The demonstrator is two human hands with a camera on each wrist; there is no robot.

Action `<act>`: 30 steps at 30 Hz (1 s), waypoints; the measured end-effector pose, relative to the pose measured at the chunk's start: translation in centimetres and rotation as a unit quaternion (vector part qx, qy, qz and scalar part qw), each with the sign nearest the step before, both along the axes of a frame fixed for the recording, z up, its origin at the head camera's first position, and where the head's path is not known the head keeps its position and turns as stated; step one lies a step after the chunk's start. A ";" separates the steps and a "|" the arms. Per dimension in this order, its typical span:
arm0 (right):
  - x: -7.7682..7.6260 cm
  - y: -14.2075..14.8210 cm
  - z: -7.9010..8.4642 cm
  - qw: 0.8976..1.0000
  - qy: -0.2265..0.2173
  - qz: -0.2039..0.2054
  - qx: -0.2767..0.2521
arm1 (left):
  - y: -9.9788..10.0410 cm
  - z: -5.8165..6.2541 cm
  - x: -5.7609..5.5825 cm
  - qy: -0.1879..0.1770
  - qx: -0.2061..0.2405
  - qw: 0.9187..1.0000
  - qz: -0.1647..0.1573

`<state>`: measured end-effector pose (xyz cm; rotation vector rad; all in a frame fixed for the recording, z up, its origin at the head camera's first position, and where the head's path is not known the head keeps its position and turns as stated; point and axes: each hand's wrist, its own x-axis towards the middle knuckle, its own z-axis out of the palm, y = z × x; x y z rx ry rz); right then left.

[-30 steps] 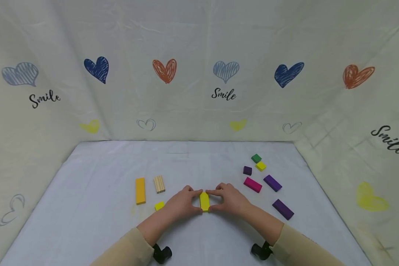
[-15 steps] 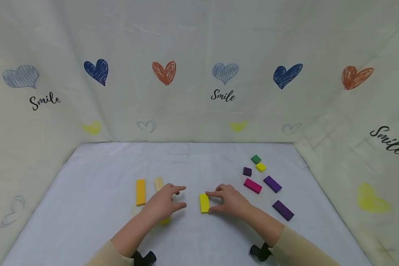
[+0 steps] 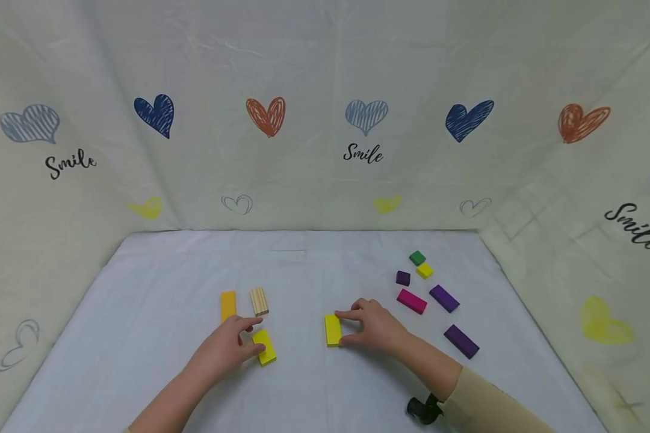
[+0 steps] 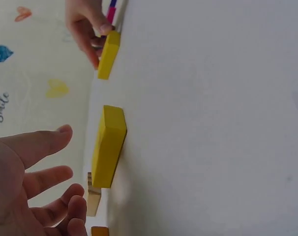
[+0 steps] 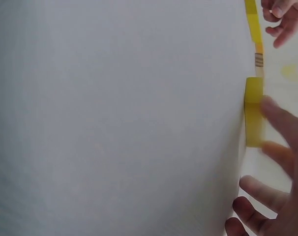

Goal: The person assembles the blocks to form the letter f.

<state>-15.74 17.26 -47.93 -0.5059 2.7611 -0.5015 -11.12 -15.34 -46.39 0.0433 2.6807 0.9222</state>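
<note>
At the middle of the table a yellow rectangular block (image 3: 333,331) lies lengthwise away from me. My right hand (image 3: 372,325) pinches it at its right side, index finger by the far end and thumb by the near end. A second yellow block (image 3: 264,347) lies to the left, slightly turned. My left hand (image 3: 224,346) is beside that block with thumb and index finger spread; its thumb tip overlaps the block in the head view. In the left wrist view, a gap shows between the left hand (image 4: 41,182) and the second yellow block (image 4: 109,146).
Behind the left hand are an orange block (image 3: 228,305), partly hidden, and a striped wooden block (image 3: 259,300). Toward the right lie a pink block (image 3: 411,301), two long purple blocks (image 3: 461,341), a small dark purple one (image 3: 403,278), a small green (image 3: 417,258) and a small yellow one (image 3: 425,270).
My left hand has let go at the middle yellow block and moved left to the second yellow block. The right hand has stayed at the middle block.
</note>
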 end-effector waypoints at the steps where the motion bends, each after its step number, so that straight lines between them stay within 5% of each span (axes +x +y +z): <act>1: 0.0 0.0 0.0 1.000 0.001 -0.001 0.000 | -0.1 -0.1 0.1 -0.002 -0.001 1.000 0.001; 18: 0.3 0.4 -0.2 1.000 0.015 0.024 -0.009 | -0.1 -1.5 0.7 -0.020 -0.047 0.999 -0.013; 30: 0.4 0.2 0.0 1.000 0.016 0.021 -0.001 | 0.7 -1.5 0.9 -0.018 -0.018 0.999 -0.032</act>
